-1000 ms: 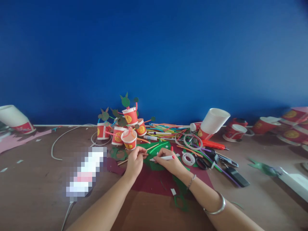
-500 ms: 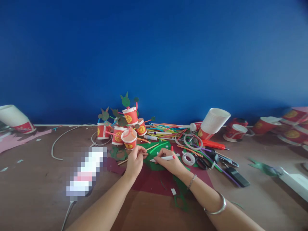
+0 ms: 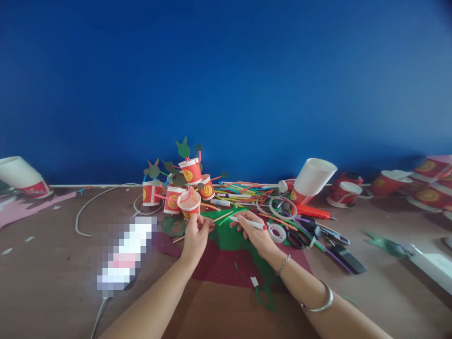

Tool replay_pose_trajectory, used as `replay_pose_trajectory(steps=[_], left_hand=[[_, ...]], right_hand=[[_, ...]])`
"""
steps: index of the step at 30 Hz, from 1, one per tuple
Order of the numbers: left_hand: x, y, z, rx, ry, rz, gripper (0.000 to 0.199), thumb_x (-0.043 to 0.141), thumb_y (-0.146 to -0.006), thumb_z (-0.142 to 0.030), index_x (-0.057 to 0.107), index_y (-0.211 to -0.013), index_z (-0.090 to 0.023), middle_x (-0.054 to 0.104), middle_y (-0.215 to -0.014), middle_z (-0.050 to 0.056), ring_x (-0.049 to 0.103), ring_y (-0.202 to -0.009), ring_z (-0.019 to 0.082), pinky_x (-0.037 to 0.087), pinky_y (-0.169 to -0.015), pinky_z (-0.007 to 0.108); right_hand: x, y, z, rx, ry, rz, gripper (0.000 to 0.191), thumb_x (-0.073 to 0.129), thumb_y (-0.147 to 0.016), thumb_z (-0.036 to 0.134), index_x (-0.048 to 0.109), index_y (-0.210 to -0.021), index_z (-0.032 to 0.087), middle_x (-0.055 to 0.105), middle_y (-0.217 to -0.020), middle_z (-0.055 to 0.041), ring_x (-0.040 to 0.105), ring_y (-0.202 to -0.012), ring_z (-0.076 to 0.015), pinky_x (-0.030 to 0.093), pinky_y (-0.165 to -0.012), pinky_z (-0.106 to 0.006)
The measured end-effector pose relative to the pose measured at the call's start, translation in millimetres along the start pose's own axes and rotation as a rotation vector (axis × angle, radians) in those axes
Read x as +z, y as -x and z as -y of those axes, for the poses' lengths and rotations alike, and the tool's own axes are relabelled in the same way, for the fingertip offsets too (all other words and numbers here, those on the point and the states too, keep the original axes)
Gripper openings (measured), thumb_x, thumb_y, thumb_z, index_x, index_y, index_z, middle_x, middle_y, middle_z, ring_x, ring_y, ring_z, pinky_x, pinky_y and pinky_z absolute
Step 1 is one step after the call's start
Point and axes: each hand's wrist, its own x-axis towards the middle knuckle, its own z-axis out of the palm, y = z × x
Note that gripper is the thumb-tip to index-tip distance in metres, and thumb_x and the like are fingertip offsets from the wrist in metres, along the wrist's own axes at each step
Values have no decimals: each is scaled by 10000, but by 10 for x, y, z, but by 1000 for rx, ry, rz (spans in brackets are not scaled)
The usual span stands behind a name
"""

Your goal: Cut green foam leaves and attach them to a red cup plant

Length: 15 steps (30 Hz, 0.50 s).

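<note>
My left hand is closed, its fingers pinched around a thin wooden stick that shows on both sides of it. In my right hand lies a white marker with a red end, tilted and pointing left. Both hands are above green paper, which lies on a dark red sheet. Just beyond my left hand stands a red and white paper cup with orange straws. A roll of white tape is beside my right hand.
Decorated paper cups stand at the back left, with colourful straws right of them. A leaning cup stack, scissors and a black object lie right. A pixelated device with a cable is left.
My right hand has turned and shifted slightly right; the marker has lifted from near the green paper and now tilts. My left hand has stayed nearly in place with the stick.
</note>
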Motion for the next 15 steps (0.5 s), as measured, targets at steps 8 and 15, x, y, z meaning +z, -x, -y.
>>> replay_pose_trajectory(steps=[8,15], left_hand=[[-33,17,-107,-20,-107,-193,384,575,-755,-381,347,-507,-196,401,-452,-69,464,-447,87,412,-449,191],[-16,47,-141,-57,-97,-140,419,528,-775,-474,496,-502,-157,447,-444,-39,447,-427,90,353,-410,189]], right_hand=[[-48,-29,-80,16,3,-88,271,551,-767,432,555,-664,181,586,-538,-4,465,-488,-111,306,-426,-209],[-55,-28,-106,27,10,-93,189,551,-751,340,508,-645,190,566,-565,20,422,-475,-91,287,-419,-193]])
